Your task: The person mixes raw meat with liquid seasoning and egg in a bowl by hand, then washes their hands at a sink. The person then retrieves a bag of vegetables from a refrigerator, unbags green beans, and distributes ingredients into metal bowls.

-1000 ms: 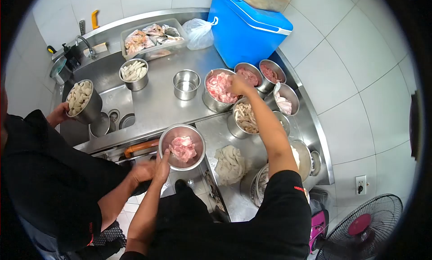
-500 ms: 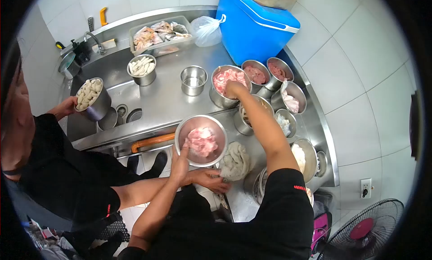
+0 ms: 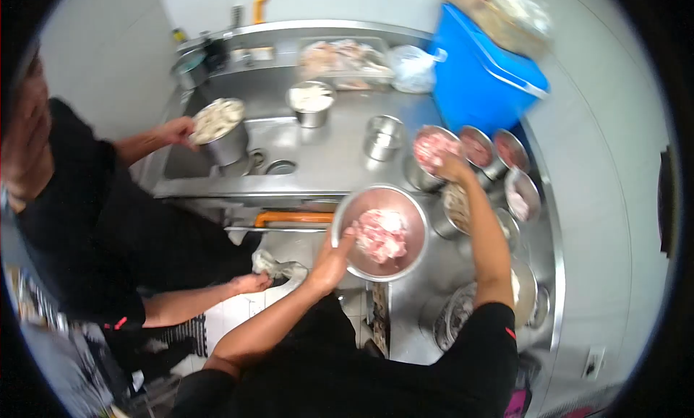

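Observation:
My left hand grips the near-left rim of a steel bowl, thumb inside. Pieces of pale pink raw meat lie in the bowl, which is held over the counter's front edge. My right hand reaches into a steel pot of similar raw meat. Its fingers are blurred and partly hidden at the meat, so their grip does not show. Beside that pot stand another pot with pale brownish pieces and a shiny steel pot.
At left, a co-worker holds a pot of whitish pieces over the sink and a cloth low down. A blue cooler, a plastic bag and a tray stand at the back. Several more pots line the right side.
The view has shifted, so the counter appears farther right. The co-worker has picked the cloth up off the counter and drawn it left. My hands stay at the bowl and the meat pot.

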Available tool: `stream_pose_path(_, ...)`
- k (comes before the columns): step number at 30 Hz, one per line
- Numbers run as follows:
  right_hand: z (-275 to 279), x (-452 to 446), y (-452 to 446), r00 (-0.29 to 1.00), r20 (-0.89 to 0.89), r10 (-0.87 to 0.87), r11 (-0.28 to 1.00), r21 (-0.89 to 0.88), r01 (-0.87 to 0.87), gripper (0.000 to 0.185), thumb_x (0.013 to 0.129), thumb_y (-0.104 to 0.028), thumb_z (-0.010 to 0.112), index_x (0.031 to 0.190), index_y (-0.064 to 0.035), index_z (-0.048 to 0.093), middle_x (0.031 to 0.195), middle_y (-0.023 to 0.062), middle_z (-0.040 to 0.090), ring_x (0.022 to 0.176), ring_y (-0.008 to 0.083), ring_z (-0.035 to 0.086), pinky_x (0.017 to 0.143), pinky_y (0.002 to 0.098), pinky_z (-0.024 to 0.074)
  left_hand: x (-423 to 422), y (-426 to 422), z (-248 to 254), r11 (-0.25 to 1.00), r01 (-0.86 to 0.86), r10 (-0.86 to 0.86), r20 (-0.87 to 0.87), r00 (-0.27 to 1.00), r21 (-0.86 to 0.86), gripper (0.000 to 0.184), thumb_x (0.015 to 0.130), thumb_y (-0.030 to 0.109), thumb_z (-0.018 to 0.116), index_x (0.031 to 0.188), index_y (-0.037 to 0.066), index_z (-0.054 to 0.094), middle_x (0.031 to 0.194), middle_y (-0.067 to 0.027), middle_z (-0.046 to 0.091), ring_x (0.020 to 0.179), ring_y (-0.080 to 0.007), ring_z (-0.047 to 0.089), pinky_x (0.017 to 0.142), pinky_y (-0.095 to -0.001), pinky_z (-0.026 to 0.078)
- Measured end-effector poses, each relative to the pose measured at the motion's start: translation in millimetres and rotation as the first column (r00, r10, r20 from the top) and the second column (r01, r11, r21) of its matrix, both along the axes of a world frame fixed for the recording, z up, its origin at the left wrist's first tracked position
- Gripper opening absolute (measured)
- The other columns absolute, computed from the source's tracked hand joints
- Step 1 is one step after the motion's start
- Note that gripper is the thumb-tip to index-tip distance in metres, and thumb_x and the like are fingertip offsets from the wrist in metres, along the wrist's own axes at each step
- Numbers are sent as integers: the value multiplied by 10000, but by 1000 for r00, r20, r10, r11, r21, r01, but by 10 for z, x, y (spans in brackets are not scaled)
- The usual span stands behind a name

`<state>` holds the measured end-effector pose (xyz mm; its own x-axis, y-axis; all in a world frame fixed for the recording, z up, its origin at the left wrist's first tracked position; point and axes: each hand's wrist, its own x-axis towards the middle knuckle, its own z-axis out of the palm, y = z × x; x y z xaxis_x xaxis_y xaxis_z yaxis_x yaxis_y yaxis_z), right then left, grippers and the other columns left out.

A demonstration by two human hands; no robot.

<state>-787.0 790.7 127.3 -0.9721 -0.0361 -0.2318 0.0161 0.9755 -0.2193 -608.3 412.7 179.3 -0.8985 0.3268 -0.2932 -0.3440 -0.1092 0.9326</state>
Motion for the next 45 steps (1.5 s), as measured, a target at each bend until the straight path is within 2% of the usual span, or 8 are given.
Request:
stream_pose_path(3, 176, 170, -100, 976, -100, 191, 955, -213, -208, 382, 847, -346, 592, 1118, -77, 593, 1190, 191, 584, 1145, 310, 522, 992, 401, 367, 32, 0, -195, 993, -78, 74, -42, 996, -93, 540, 968, 364, 448, 1334, -20, 348, 1269, -177, 494, 1186, -238, 456, 1019, -338, 336)
stream_pose_path(6, 52, 95, -10, 978, 192, 82, 880, -475, 19, 451, 860, -310, 641, 1205, -36, 546, 1183, 99, 597, 1127, 190, 512, 952, 299, 388, 29, -39, -301, 989, -127, 125, -42, 991, -70, 557, 961, 395, 446, 1325, -14, 343, 1230, -183, 515, 1139, -245, 493, 964, -341, 397)
stream_pose_path(12, 38, 7, -117, 979, 117, 164, 896, -434, -98, 603, 858, -315, 654, 1345, -39, 430, 1323, 107, 505, 1201, 194, 468, 1013, 307, 353, -172, -26, -860, 975, -140, 95, -249, 964, -170, 573, 953, 418, 453, 1330, 8, 317, 1147, -171, 556, 950, -217, 587, 714, -324, 519)
stream_pose_path(17, -68, 12, -70, 989, 23, 144, 901, -417, -122, 536, 840, -364, 660, 1252, -52, 518, 1306, 124, 517, 1202, 241, 471, 1025, 358, 353, -238, 87, -583, 995, -99, 99, 53, 994, -7, 509, 958, 330, 483, 1319, -16, 386, 1235, -146, 526, 1144, -225, 501, 995, -346, 381)
stream_pose_path(26, -43, 97, -88, 996, -57, -72, 821, -570, 26, 486, 800, -225, 725, 1211, -46, 537, 1143, 89, 612, 1061, 194, 572, 887, 321, 460, -521, 234, -843, 996, -76, 72, 77, 994, 43, 480, 957, 330, 473, 1321, 30, 386, 1209, -132, 524, 1058, -216, 536, 809, -329, 497)
stream_pose_path(29, 70, 84, -5, 882, 398, -251, 50, -905, 422, 377, 879, -99, 625, 1232, -49, 505, 1110, 89, 621, 980, 189, 625, 772, 348, 545, -680, 391, -851, 1000, -16, 16, 171, 985, -1, 457, 940, 388, 469, 1270, 79, 399, 1119, -97, 560, 917, -199, 607, 623, -343, 537)
stream_pose_path(36, 402, 134, 148, 891, 440, -107, -220, -885, 411, 276, 900, -114, 595, 1146, 2, 545, 1072, 114, 633, 945, 229, 644, 819, 403, 549, -975, 858, -966, 1000, -10, 9, 118, 993, 11, 466, 921, 370, 498, 1225, 30, 403, 1019, -110, 568, 763, -180, 602, 497, -282, 513)
stream_pose_path(45, 806, 611, -455, 852, 504, 143, 315, -839, 443, 311, 923, -233, 564, 1111, 14, 590, 981, 135, 662, 845, 196, 659, 707, 351, 553, -1009, 897, -960, 1000, 12, -11, 128, 992, -5, 459, 929, 378, 488, 1211, 28, 399, 963, -106, 568, 689, -162, 591, 460, -276, 496)
